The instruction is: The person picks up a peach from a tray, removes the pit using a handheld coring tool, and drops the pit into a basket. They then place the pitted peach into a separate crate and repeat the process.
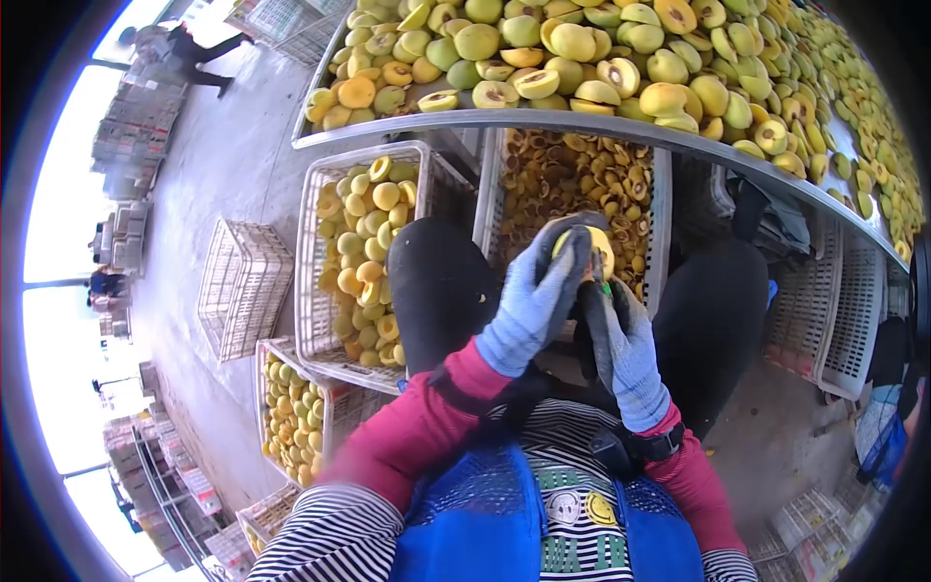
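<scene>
My left hand (543,291), in a blue-grey glove with dark fingertips, is wrapped around a yellow peach (593,246) held over my lap. My right hand (626,344), gloved the same way, sits just below and right of the fruit and grips a small tool with a green handle (603,284) pressed against the peach. The tool's tip is hidden by the fruit and fingers. Both sleeves are dark red over a striped shirt and blue apron.
A metal table (582,121) heaped with whole and halved peaches curves across the top. White crates stand below it: one with peeled peaches (364,252), one with pits and scraps (582,184), an empty one (244,286). A person (184,53) stands far left.
</scene>
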Available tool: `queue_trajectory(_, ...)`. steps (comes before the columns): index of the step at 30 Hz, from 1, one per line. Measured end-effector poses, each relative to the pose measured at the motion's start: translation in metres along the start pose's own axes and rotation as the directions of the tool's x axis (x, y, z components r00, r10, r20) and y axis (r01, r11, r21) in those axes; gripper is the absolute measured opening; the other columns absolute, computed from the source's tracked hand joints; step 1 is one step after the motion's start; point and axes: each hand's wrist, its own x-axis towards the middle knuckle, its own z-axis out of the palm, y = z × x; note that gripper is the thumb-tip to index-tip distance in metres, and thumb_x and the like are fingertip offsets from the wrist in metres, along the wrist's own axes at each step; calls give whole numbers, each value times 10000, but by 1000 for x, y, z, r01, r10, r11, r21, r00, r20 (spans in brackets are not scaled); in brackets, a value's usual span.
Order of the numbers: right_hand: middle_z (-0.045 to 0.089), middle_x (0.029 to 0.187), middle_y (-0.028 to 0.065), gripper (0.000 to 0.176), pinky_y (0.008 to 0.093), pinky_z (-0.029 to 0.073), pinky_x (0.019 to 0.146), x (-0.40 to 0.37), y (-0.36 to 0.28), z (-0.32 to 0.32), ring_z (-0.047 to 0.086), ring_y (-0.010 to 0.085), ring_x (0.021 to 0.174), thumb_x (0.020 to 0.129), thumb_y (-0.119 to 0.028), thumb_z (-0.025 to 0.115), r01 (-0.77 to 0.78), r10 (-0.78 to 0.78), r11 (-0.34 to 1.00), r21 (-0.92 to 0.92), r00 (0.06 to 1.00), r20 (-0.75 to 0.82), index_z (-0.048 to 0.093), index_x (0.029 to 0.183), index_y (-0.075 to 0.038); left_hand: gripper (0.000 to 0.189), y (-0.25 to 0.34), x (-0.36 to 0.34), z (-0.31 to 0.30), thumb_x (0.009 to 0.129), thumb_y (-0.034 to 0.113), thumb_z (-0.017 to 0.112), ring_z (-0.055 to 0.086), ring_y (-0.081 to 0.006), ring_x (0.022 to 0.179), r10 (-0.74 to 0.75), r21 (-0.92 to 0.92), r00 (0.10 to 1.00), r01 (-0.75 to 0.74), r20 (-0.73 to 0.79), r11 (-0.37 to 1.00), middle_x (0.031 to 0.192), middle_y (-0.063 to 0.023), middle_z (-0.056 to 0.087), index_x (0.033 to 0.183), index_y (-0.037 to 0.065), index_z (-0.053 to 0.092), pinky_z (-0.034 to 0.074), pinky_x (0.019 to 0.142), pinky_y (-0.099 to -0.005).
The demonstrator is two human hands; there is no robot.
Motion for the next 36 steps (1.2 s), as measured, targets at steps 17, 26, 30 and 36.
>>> queue_trajectory(17,574,669,185,252,410,453,516,-2,-32,2,596,362,621,864,-250,595,320,-378,756,-571,926,18,503,915,-21,308,5,-14,-2,976,199,436,523,-113,884,195,196,961,-156,-194,968,956,-77,589,1149,-49,496,445,784,-247)
queue_trajectory(26,601,803,219,260,404,460,547,-5,0,13,598,395,665,904,-185,498,459,-485,850,-260,873,-45,503,1053,28,312,9,-22,22,967,271,442,550,-140,858,284,299,920,-200,-269,933,950,-103,583,1084,-7,523,454,752,-272)
queue_trajectory(30,621,786,148,302,326,466,562,-12,-20,-4,618,232,627,936,-247,493,263,-253,957,-126,964,84,534,1046,32,309,17,-21,7,967,265,442,544,-125,859,55,319,994,-21,-97,948,888,-86,592,1072,-13,528,454,713,-271)
queue_trajectory(36,554,640,39,392,232,375,410,-11,-22,-5,493,92,464,940,-409,465,-341,264,889,305,927,268,554,925,-27,291,11,9,-25,911,125,510,580,-184,984,11,453,966,-132,260,882,1084,-132,595,1156,-32,529,462,857,-291)
